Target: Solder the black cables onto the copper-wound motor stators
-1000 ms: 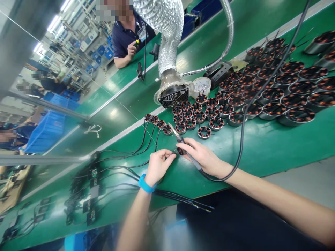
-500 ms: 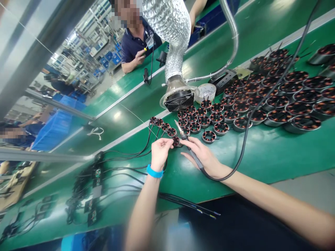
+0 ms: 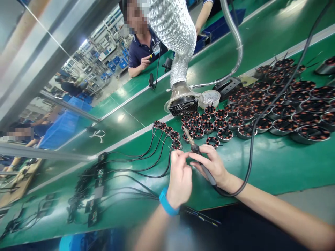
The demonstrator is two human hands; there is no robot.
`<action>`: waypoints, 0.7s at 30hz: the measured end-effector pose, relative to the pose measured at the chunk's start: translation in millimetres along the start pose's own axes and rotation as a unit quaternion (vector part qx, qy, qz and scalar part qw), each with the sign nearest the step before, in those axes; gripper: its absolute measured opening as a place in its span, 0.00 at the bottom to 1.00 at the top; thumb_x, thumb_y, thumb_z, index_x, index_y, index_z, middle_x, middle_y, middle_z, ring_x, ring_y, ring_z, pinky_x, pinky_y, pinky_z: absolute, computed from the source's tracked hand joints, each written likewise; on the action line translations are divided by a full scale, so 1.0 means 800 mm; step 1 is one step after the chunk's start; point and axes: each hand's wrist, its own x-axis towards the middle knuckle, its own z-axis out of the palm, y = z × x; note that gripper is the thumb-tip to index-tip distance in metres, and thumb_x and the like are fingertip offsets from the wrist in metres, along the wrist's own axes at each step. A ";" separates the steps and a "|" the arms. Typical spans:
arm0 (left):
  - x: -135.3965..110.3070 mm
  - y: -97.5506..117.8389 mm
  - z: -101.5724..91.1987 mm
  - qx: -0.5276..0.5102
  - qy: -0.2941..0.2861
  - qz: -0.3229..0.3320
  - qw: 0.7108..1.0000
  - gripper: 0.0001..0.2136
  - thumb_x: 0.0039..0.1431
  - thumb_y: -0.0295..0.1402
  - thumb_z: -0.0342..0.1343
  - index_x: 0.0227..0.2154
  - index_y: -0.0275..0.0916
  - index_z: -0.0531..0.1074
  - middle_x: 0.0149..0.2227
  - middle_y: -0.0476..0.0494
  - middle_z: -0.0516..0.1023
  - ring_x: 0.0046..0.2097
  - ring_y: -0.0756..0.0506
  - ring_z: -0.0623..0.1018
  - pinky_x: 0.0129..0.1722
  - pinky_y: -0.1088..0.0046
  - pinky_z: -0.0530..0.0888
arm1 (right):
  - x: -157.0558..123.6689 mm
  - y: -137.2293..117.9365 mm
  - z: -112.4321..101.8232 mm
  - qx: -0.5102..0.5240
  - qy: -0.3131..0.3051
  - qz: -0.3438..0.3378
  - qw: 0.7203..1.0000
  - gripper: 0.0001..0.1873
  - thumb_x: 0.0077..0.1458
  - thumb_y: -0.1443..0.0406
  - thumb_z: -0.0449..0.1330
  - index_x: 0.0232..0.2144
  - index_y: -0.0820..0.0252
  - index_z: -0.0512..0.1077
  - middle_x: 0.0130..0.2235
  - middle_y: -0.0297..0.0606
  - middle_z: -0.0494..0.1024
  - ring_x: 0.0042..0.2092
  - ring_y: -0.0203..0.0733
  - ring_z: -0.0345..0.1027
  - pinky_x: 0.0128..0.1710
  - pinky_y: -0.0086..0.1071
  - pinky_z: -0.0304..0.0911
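Note:
My right hand (image 3: 215, 166) is wrapped round a soldering iron (image 3: 195, 148), its metal tip pointing up and away over the bench. Close to its fingertips, my left hand (image 3: 180, 177), with a blue wristband (image 3: 167, 203), has its fingers pinched together. Whatever lies between them is too small or hidden to make out. Just beyond the left fingers stands a small motor stator (image 3: 176, 144) with copper windings, the nearest in a short row with black cables (image 3: 157, 164) attached. More stators (image 3: 198, 132) stand in a group past the iron's tip.
A fume extractor hood (image 3: 184, 104) on a foil duct (image 3: 174, 31) hangs behind the stators, beside a translucent tub (image 3: 211, 98). Larger stators (image 3: 310, 133) crowd the right. Cables with bared ends (image 3: 204, 218) reach the front edge. A co-worker (image 3: 141, 52) sits opposite.
My left hand has drawn back from the nearest cabled stator toward me and to the right, meeting my right fingers. The soldering iron has come slightly nearer and rightward. The view has shifted a little.

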 end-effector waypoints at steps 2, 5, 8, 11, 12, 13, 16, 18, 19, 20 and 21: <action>-0.003 0.004 0.008 -0.009 -0.026 0.001 1.000 0.15 0.60 0.19 0.43 0.42 0.39 0.70 0.43 0.41 0.65 0.47 0.44 0.70 0.49 0.66 0.72 | 0.000 0.002 -0.002 -0.005 0.008 0.005 1.000 0.20 0.61 0.69 0.60 0.53 0.47 0.71 0.46 0.41 0.69 0.47 0.48 0.67 0.47 0.47 0.69; -0.001 0.006 0.018 -0.009 -0.053 0.006 0.999 0.12 0.56 0.17 0.43 0.35 0.39 0.67 0.41 0.42 0.65 0.45 0.45 0.70 0.48 0.67 0.72 | 0.002 0.004 -0.005 -0.014 0.026 0.010 1.000 0.16 0.60 0.70 0.61 0.49 0.49 0.72 0.45 0.40 0.68 0.46 0.47 0.65 0.47 0.48 0.67; 0.002 0.009 0.023 -0.019 -0.065 0.001 0.998 0.11 0.55 0.17 0.45 0.33 0.39 0.67 0.40 0.42 0.65 0.42 0.46 0.70 0.44 0.69 0.73 | 0.007 0.004 -0.009 -0.035 0.030 0.002 0.999 0.11 0.60 0.69 0.61 0.44 0.50 0.73 0.43 0.39 0.67 0.44 0.46 0.64 0.47 0.47 0.66; 0.006 0.015 0.013 -0.048 -0.081 0.016 0.995 0.12 0.56 0.18 0.46 0.36 0.39 0.71 0.42 0.41 0.68 0.42 0.46 0.72 0.42 0.69 0.74 | 0.009 0.005 -0.014 -0.067 0.035 -0.009 0.997 0.07 0.60 0.68 0.60 0.41 0.51 0.72 0.41 0.38 0.66 0.41 0.44 0.64 0.46 0.47 0.66; 0.009 0.017 0.004 -0.045 -0.072 0.031 0.996 0.14 0.57 0.19 0.47 0.38 0.39 0.73 0.44 0.41 0.69 0.44 0.45 0.73 0.44 0.68 0.74 | 0.009 0.005 -0.016 -0.072 0.043 -0.007 0.996 0.06 0.61 0.68 0.60 0.40 0.51 0.71 0.41 0.38 0.66 0.41 0.44 0.64 0.46 0.47 0.66; 0.014 0.018 -0.007 -0.027 -0.043 0.049 0.997 0.15 0.58 0.19 0.47 0.40 0.40 0.74 0.45 0.40 0.71 0.46 0.45 0.74 0.47 0.66 0.74 | 0.009 0.006 -0.017 -0.075 0.054 0.000 0.996 0.06 0.61 0.68 0.59 0.40 0.51 0.71 0.40 0.38 0.66 0.41 0.45 0.64 0.45 0.47 0.67; 0.032 0.016 -0.044 0.102 0.071 0.096 0.988 0.13 0.60 0.22 0.49 0.40 0.41 0.76 0.45 0.41 0.75 0.50 0.42 0.74 0.53 0.61 0.71 | 0.010 0.006 -0.023 -0.068 0.108 0.046 0.991 0.05 0.60 0.68 0.59 0.39 0.52 0.70 0.40 0.39 0.66 0.43 0.47 0.65 0.45 0.47 0.67; 0.045 0.007 -0.060 0.204 0.055 0.118 0.970 0.09 0.59 0.24 0.53 0.38 0.42 0.75 0.44 0.42 0.77 0.49 0.41 0.73 0.53 0.59 0.70 | 0.012 0.005 -0.025 -0.065 0.145 0.080 0.984 0.05 0.61 0.68 0.58 0.38 0.52 0.69 0.38 0.39 0.67 0.43 0.48 0.66 0.44 0.46 0.68; 0.052 0.002 -0.062 0.250 0.021 0.129 0.959 0.09 0.57 0.24 0.54 0.38 0.42 0.74 0.45 0.43 0.78 0.50 0.40 0.73 0.53 0.58 0.69 | 0.014 0.004 -0.026 -0.066 0.160 0.093 0.981 0.04 0.61 0.68 0.58 0.38 0.53 0.69 0.38 0.39 0.67 0.42 0.48 0.66 0.43 0.45 0.68; 0.059 -0.004 -0.061 0.293 -0.015 0.138 0.946 0.09 0.56 0.23 0.55 0.38 0.42 0.74 0.48 0.43 0.78 0.51 0.40 0.72 0.53 0.58 0.68 | 0.015 0.003 -0.026 -0.069 0.172 0.104 0.977 0.04 0.61 0.68 0.57 0.37 0.53 0.68 0.37 0.39 0.68 0.42 0.48 0.67 0.43 0.45 0.68; 0.066 -0.009 -0.057 0.331 -0.042 0.145 0.931 0.11 0.55 0.22 0.55 0.39 0.42 0.73 0.51 0.43 0.77 0.53 0.39 0.71 0.54 0.57 0.67 | 0.015 0.003 -0.027 -0.072 0.182 0.112 0.974 0.03 0.62 0.67 0.57 0.37 0.52 0.68 0.37 0.39 0.69 0.41 0.48 0.68 0.42 0.45 0.68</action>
